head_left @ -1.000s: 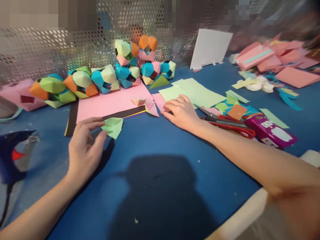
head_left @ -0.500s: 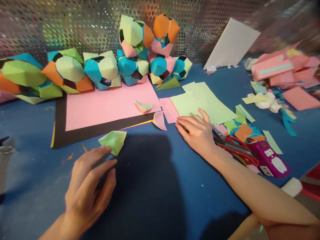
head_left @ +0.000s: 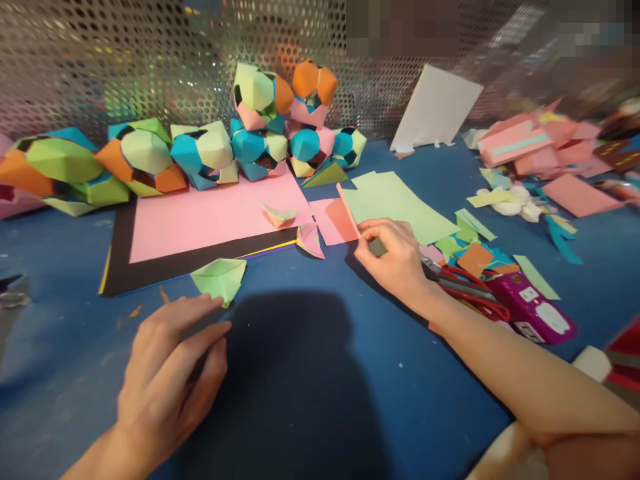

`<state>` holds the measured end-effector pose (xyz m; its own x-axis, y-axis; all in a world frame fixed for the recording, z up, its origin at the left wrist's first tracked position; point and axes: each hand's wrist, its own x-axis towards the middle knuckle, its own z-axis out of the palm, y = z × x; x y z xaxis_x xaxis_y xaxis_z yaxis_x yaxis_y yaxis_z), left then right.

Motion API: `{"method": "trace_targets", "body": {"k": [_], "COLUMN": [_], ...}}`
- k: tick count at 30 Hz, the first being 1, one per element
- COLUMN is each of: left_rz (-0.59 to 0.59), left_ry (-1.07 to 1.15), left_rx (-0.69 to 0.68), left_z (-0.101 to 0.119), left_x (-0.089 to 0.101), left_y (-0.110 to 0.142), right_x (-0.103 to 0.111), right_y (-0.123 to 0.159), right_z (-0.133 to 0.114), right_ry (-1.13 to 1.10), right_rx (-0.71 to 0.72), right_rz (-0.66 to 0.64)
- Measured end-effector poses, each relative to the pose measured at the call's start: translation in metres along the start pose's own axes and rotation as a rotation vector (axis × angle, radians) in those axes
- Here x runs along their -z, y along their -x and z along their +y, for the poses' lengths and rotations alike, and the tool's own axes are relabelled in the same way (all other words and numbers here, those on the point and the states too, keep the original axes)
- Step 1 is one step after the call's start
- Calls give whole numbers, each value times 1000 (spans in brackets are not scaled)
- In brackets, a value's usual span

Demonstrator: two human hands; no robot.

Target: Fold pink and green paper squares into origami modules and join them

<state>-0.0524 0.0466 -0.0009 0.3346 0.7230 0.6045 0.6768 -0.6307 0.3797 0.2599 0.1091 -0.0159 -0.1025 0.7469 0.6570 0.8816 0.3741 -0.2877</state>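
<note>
My right hand [head_left: 393, 260] pinches the edge of a pink paper sheet [head_left: 349, 212], tilted up from the table so that it shows almost edge-on. Beneath it another pink paper piece [head_left: 327, 212] lies flat, beside pale green sheets [head_left: 407, 203]. My left hand [head_left: 167, 367] rests on the blue table with fingers apart. Its index fingertip is at the lower edge of a folded green paper piece [head_left: 219, 277]; whether it touches I cannot tell. Two small curved folded paper pieces, one pale [head_left: 278, 217] and one pink [head_left: 310, 240], lie between the hands.
Several multicoloured folded-paper balls [head_left: 145, 150] line the back, some stacked, by a perforated metal panel [head_left: 200, 60]. A pink sheet lies on a black one [head_left: 120, 260]. Right of my hand are red-handled scissors [head_left: 480, 300], a purple box [head_left: 535, 307] and paper scraps [head_left: 475, 259].
My right fingers have closed on a pink sheet and raised its edge off the pile. My left hand keeps its place by the green piece. The camera view has shifted slightly.
</note>
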Motion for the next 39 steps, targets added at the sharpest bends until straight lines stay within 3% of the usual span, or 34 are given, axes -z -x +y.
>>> {"method": "trace_targets", "body": {"k": [3,6,9,12,15,18,20,22,25,28,33,39], "left_rz": [12,30,25,-73,-214,-299,-335,-359,-328,-286,-332,-327], "left_ry": [-13,39,172,374,703,1075,1255,1354,1369,1361,1377,1354], "left_rx": [-79,-84,47,280,590,877,952,968,1022,1078,1058,1041], "left_z": [2,8,20,33,43,51,55,58,58,56,55,57], "left_x": [0,1,1,1,-2,-4,-6,-7,-10,-12,-11,-11], "left_y": [2,4,7,9,9,7,6,6,6,5,3,5], "right_x": [3,5,5,13,25,29,24,17,11,10,13,19], "right_y": [-1,-2,-5,-4,6,25,38,47,52,52,52,45], "right_z": [-8,-13,-16,-27,-51,-75,-86,-91,-93,-93,-93,-99], "right_ry": [-210,-454,-667,-733,-633,-416,-312,-256,-228,-262,-434,-658], "right_rx": [-129,-355,-538,-545,-279,234,541,761,877,801,515,236], "right_rz": [61,51,45,72,43,-57,-139,-187,-221,-276,-437,-507]}}
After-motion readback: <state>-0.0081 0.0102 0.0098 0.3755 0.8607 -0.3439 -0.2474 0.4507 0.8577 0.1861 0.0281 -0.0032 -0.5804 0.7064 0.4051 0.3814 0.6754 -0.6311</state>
